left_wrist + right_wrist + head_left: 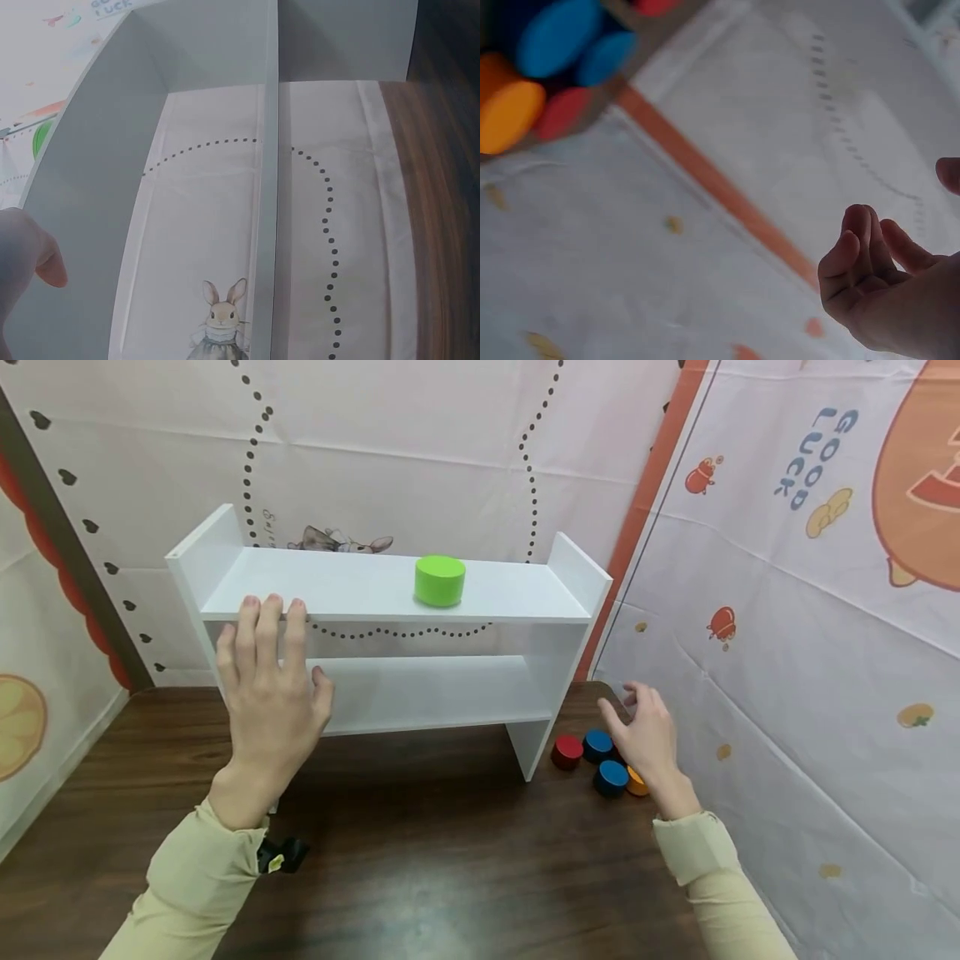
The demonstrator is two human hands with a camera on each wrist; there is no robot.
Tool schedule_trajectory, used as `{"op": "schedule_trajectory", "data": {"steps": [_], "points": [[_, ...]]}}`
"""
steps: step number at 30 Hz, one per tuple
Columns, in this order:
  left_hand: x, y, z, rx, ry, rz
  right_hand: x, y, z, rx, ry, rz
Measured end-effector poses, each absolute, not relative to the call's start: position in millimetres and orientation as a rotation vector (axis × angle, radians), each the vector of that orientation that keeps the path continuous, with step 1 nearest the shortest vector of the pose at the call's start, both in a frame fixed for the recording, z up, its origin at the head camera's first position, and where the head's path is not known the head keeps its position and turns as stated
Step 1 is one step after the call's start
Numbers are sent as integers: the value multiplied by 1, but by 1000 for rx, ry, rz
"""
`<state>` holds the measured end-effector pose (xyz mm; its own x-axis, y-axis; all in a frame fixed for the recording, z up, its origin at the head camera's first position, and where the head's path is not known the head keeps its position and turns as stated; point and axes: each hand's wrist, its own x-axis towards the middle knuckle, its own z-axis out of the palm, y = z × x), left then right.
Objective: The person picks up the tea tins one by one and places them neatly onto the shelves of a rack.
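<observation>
A white two-tier shelf [420,697] stands on the table, with a bright green cylinder block [439,582] on its top board. My left hand [272,710] is at the left part of the top board's front edge, fingers stretched out, gripping nothing; whether it touches the board I cannot tell. In the left wrist view its thumb [49,262] shows beside the board. Over the right side of the table hovers my right hand [647,735], fingers loosely bent around nothing. Close to it lie a red block [567,752], two blue blocks [611,779] and a partly hidden orange block [637,782].
The brown wooden table [420,860] reaches in front of the shelf. Printed cloth walls [817,693] stand close on the right, left and behind. Another red block [562,114] shows among the others in the right wrist view. A black strap [283,855] is at the left cuff.
</observation>
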<state>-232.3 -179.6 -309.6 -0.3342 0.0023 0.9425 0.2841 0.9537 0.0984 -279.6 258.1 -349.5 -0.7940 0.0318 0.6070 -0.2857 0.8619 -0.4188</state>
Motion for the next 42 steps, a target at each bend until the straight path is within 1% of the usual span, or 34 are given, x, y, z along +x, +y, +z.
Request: {"op": "schedule_trajectory", "data": {"steps": [6,13,22,31,42], "points": [[-233,-181,-310,-215,-1892,-301,-282,291,-399,-26,-2698,538],[-234,-180,-309,-219,-1895,-297,-281,311,-433,-166,-2944,424],[-234,-180,-310,-222,-1902,-292,-280,319,-448,-254,-2992,421],[-232,-181,-310,-204,-1901,-281,-279,313,-454,-289,-2996,499],[-231,-182,-311,-214,-1902,-280,-285,311,-467,-247,-3012,713]]}}
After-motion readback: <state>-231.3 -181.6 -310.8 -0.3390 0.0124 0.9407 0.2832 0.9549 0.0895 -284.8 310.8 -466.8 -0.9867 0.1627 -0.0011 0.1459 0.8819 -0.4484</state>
